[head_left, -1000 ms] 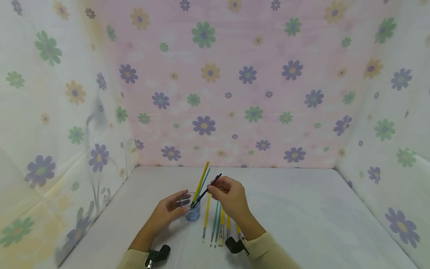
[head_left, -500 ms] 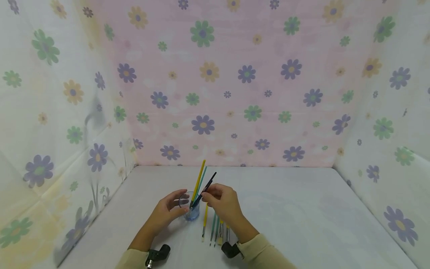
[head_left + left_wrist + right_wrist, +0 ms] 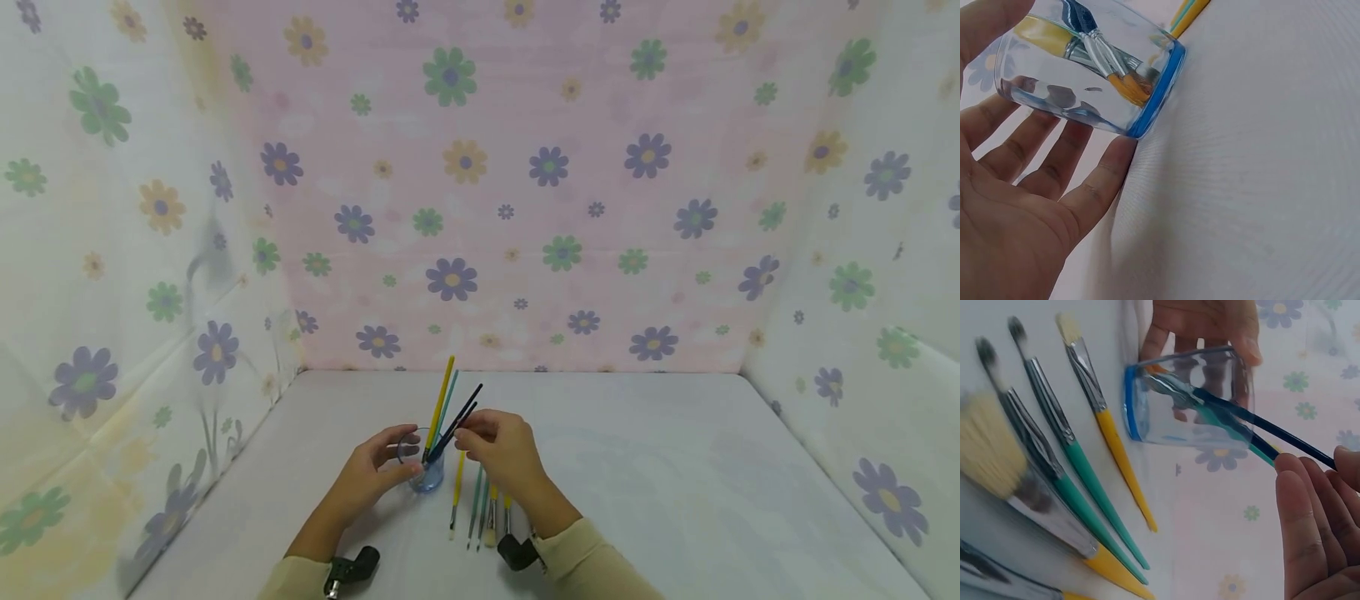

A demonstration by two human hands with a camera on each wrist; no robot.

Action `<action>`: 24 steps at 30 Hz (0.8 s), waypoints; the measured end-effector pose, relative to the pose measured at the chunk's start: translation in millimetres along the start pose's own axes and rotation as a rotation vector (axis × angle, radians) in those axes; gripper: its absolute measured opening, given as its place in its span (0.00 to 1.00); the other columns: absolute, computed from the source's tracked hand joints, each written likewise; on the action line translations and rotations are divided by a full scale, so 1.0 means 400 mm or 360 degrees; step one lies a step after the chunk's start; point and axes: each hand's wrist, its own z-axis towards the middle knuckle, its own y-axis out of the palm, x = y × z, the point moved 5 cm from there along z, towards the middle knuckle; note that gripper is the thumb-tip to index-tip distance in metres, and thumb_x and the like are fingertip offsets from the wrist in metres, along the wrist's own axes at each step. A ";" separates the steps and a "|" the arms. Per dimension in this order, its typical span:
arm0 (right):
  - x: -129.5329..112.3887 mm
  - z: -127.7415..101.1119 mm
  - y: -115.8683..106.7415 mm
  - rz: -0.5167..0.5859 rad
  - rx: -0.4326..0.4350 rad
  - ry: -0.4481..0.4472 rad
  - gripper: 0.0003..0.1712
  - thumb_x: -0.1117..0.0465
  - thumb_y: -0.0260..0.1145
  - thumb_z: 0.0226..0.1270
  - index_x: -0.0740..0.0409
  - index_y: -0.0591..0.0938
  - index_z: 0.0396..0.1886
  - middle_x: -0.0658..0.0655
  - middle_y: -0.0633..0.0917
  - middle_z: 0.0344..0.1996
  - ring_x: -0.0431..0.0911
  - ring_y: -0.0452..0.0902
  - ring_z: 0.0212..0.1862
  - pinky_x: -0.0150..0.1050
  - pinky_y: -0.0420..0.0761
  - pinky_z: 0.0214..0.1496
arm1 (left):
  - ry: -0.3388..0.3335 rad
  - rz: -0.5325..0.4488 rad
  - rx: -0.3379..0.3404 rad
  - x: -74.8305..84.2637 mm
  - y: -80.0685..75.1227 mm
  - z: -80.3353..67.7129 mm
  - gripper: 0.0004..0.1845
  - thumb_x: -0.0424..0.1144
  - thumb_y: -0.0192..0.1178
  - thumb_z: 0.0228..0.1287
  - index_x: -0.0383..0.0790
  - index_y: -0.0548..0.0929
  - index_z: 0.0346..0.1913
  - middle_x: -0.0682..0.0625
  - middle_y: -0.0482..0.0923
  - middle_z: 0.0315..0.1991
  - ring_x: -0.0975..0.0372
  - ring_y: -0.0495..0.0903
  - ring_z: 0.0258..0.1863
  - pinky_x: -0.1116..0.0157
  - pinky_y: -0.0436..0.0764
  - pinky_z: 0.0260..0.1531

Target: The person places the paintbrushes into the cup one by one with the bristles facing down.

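A clear glass with a blue base (image 3: 427,481) holds several paintbrushes, bristles down. My left hand (image 3: 375,467) grips the glass from the left, thumb and fingers around its side. From the glass rise a yellow-handled paintbrush (image 3: 442,400), a teal-handled paintbrush (image 3: 451,394) and two dark-handled paintbrushes (image 3: 1300,445), which lean to the right. My right hand (image 3: 510,454) is at the dark handles above the rim. In the right wrist view, one dark handle runs in between the thumb and fingers, which pinch it. Orange bristles (image 3: 1129,90) show through the glass in the left wrist view.
Several paintbrushes lie side by side on the white tabletop (image 3: 660,483), right of the glass, including a yellow-handled one (image 3: 1124,469), teal-handled ones (image 3: 1094,484) and a wide-bristled one (image 3: 991,444). Flower-patterned cloth (image 3: 495,183) walls in the table at the back and sides.
My right hand has come down and left along the dark handles toward the glass, then shifted slightly right. The dark handles now stand more apart. The left hand stays at the glass.
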 end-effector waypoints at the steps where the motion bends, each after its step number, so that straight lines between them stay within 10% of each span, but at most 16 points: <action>1: -0.002 0.000 -0.006 0.0001 0.0002 0.0014 0.10 0.54 0.70 0.73 0.54 0.88 0.47 0.54 0.92 0.42 0.43 0.90 0.43 0.35 0.89 0.43 | -0.0004 0.0006 0.0012 0.001 0.000 0.001 0.38 0.53 0.76 0.60 0.52 0.75 0.72 0.50 0.80 0.64 0.50 0.78 0.66 0.41 0.77 0.65; 24: 0.041 0.031 -0.188 -0.0189 0.0205 0.0251 0.10 0.61 0.74 0.68 0.59 0.87 0.46 0.56 0.89 0.39 0.50 0.89 0.38 0.38 0.90 0.38 | 0.0005 -0.0035 0.0037 0.011 0.008 -0.004 0.35 0.49 0.76 0.59 0.50 0.74 0.68 0.51 0.78 0.69 0.51 0.75 0.72 0.47 0.73 0.70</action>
